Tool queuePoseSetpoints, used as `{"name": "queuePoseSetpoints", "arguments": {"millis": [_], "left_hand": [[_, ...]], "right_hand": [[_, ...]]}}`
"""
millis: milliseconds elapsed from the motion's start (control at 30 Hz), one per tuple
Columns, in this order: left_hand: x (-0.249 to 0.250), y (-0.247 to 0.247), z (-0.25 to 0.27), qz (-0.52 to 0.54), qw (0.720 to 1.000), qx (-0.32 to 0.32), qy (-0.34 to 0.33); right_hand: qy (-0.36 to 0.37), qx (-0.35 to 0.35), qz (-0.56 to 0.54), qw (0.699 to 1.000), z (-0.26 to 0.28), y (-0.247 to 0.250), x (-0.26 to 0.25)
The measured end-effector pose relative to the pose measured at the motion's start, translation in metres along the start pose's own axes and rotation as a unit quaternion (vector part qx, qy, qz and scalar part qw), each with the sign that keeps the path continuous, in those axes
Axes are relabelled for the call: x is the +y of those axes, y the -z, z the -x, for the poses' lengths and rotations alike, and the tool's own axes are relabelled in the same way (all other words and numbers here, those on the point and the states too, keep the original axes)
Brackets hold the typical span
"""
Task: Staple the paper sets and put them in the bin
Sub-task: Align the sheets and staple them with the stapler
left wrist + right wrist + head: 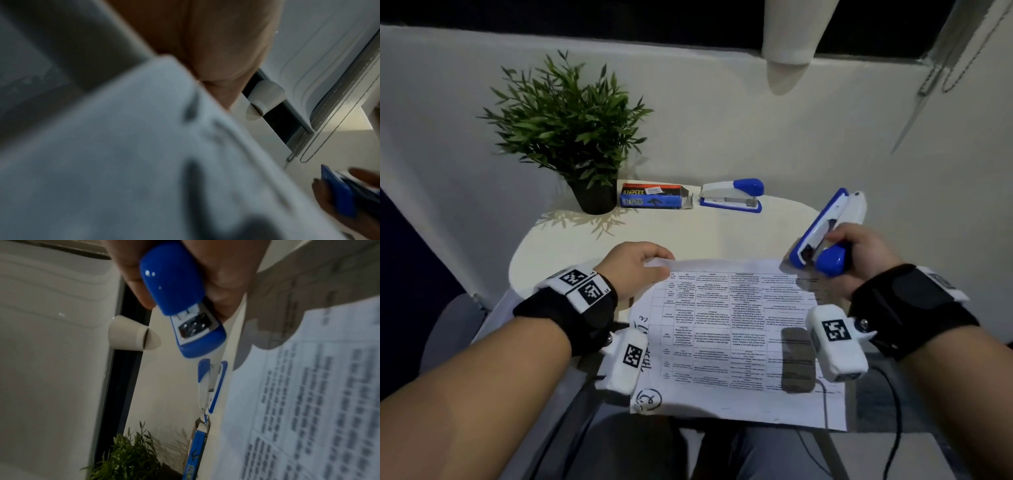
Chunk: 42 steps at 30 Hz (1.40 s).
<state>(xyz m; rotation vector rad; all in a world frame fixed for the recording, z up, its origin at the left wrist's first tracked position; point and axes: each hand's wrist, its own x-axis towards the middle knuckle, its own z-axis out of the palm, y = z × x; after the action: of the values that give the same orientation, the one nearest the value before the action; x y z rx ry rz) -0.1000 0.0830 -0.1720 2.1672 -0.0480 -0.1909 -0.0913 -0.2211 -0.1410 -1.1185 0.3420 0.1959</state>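
Left hand [635,270] pinches far left corner of paper set [736,339], lying at near edge of surface [571,246]. Right hand [859,260] grips blue stapler [825,233], lifted beside paper's far right corner. Second stapler [731,196] at back.

In the left wrist view the paper set [144,162] is blurred, its print unreadable.

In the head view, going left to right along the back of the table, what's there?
Potted plant → box of staples → stapler lying on the table → second stapler, raised in the right hand.
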Motion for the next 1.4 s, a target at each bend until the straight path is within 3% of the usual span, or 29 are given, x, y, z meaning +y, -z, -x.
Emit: {"name": "queuePoseSetpoints", "arguments": {"millis": [133,233,433,533,700,833,967,1133,1400], "left_hand": [[-0.004,-0.006,0.002,0.019,0.999,0.03,-0.008],[-0.007,-0.009,0.003,0.021,0.998,0.043,-0.028],[-0.005,-0.006,0.003,0.017,0.997,0.05,-0.054],[-0.007,-0.006,0.002,-0.004,0.995,0.074,-0.061],[-0.012,-0.006,0.001,0.019,0.994,0.077,-0.072],[-0.014,-0.006,0.002,0.033,0.992,0.083,-0.085],[-0.015,-0.006,0.002,0.042,0.992,0.081,-0.09],[-0.016,-0.007,0.003,0.048,0.991,0.084,-0.092],[-0.014,-0.007,0.004,0.041,0.991,0.078,-0.099]], "right_hand": [[0.131,0.101,-0.001,0.986,-0.008,-0.023,-0.016],[0.217,0.104,0.096,0.966,-0.016,-0.043,-0.015],[0.163,0.019,0.279,0.946,-0.024,-0.064,0.014],[0.174,0.039,0.34,0.923,-0.019,-0.069,0.017],[0.171,0.09,0.472,0.86,-0.017,-0.068,0.005],[0.176,0.099,0.504,0.839,-0.018,-0.073,0.005],[0.183,0.116,0.483,0.848,-0.021,-0.076,0.003],[0.169,0.117,0.428,0.88,-0.019,-0.073,0.008],[0.175,0.12,0.408,0.888,-0.02,-0.07,0.015]]}}
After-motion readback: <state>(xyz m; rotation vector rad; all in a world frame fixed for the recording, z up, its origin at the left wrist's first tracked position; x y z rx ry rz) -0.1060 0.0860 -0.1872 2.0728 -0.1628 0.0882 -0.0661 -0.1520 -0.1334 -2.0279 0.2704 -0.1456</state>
